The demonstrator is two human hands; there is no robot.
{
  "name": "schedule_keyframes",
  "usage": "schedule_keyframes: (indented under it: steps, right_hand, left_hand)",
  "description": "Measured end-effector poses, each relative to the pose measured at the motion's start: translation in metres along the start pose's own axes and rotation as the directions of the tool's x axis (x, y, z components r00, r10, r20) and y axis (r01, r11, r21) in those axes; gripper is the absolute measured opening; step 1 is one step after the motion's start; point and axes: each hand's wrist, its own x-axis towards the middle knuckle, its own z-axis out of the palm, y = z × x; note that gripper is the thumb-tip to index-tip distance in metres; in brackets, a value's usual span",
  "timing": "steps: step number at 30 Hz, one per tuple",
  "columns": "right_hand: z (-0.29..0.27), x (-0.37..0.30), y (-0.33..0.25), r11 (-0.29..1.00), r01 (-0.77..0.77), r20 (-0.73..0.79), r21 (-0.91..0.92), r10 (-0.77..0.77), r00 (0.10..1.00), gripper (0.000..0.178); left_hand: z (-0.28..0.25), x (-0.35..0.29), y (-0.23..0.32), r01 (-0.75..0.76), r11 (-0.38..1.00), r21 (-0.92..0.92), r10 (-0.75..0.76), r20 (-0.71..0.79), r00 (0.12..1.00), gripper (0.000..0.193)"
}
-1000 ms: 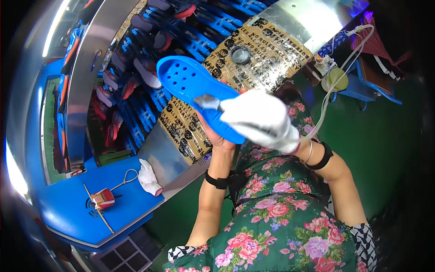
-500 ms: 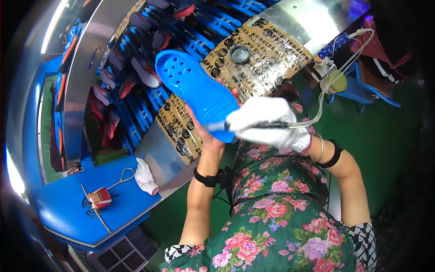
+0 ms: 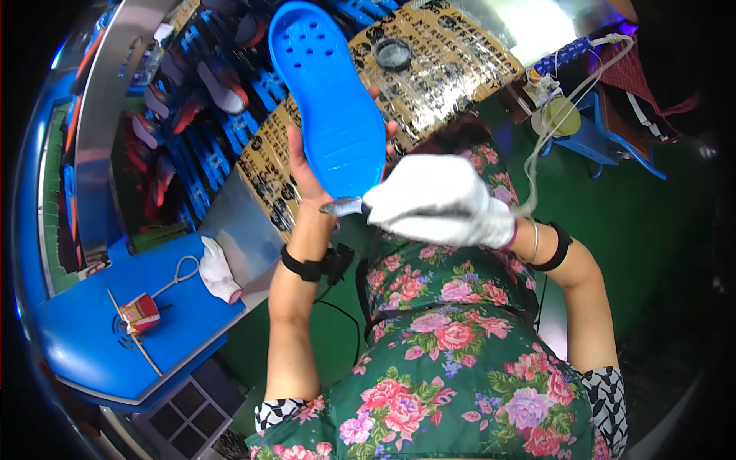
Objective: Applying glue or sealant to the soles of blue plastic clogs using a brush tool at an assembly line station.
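Observation:
A blue shoe sole with a group of holes near its far end lies over my bare left hand. Fingers show on both sides of it; the palm is hidden underneath. Wet-looking shine covers the near part of its inner face. My right hand, in a white glove, is closed around a brush with a flat grey tip. That tip is just off the sole's near end, above my left wrist. A pale hose runs from behind the gloved hand up to the right.
A taped cardboard sheet covers the bench ahead, with a round black-rimmed dish on it. Racks of dark and red soles stand left. A white glove and a red box lie on a blue surface. A blue stool stands right.
My left hand has carried the sole farther away and turned it more upright in view. The brush has moved from the sole's surface to just past its near end.

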Motion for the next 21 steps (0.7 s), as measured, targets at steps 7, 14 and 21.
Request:
schedule_keyframes:
  steps: [7,14,21]
  right_hand:
    - [0.004,0.0,-0.009,0.974,0.053,0.062,-0.219,-0.04,0.997,0.019]
    - [-0.013,0.007,-0.014,0.958,-0.244,-0.143,0.152,0.266,0.953,0.015]
    - [0.003,-0.013,-0.013,0.971,0.149,0.061,-0.188,-0.14,0.988,0.031]
  left_hand:
    - [0.007,0.006,0.007,0.041,0.991,-0.124,-0.051,-0.086,0.995,0.108]
    - [0.025,0.009,0.011,0.09,0.989,0.12,-0.063,-0.215,0.974,0.111]
    - [0.01,0.011,0.027,0.206,0.977,0.052,-0.2,-0.11,0.974,0.087]
